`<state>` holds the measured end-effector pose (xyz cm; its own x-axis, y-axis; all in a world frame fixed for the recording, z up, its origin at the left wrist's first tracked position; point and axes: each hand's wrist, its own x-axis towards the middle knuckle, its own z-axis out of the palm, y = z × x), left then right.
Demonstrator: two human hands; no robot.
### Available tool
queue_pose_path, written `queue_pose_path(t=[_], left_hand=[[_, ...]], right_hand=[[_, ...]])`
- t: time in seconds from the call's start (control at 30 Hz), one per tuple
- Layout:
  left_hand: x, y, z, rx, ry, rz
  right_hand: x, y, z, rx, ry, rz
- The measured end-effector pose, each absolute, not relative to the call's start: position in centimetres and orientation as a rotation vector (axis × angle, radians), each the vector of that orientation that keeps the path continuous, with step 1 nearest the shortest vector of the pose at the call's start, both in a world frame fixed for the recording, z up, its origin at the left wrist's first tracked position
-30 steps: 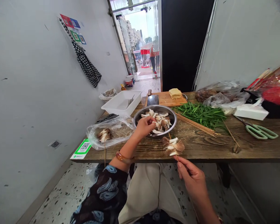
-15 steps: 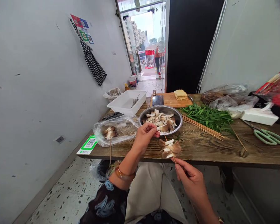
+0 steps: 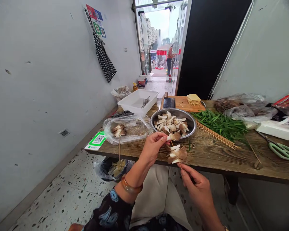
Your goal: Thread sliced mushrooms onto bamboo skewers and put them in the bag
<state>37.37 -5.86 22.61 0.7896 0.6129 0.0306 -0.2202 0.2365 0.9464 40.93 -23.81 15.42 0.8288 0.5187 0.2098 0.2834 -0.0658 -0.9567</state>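
Pinching a pale-stemmed mushroom piece (image 3: 175, 136) in the left hand (image 3: 153, 147), just brought from the shiny round bowl (image 3: 183, 113) at twelve o'clock to the tip of the thin wooden skewer (image 3: 179, 165) (pierced or not, can't tell), so already picked out. Pinching its lower end in the right hand (image 3: 197, 184), under ruffled brown mushrooms (image 3: 177, 154). Facing flat green leaves (image 3: 221, 124) at two o'clock.

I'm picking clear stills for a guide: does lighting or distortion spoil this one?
Head view: the sky beyond the glass doorway looks washed out; head view: the black panel shows little detail; head view: wall lines slant, suggesting wide-angle distortion; head view: left hand, right hand and skewered mushrooms look reasonably sharp.
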Motion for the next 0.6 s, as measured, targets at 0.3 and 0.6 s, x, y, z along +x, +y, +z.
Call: queue_pose_path(t=[0.3,0.6], left_hand=[[36.9,-5.4,21.7,1.287,0.35,0.568],[36.3,-5.4,23.2,1.554,0.305,0.418]], right_hand=[[40.7,-23.8,15.3,-1.661,-0.621,0.227],[40.7,-23.8,15.3,-1.699,-0.629,0.209]])
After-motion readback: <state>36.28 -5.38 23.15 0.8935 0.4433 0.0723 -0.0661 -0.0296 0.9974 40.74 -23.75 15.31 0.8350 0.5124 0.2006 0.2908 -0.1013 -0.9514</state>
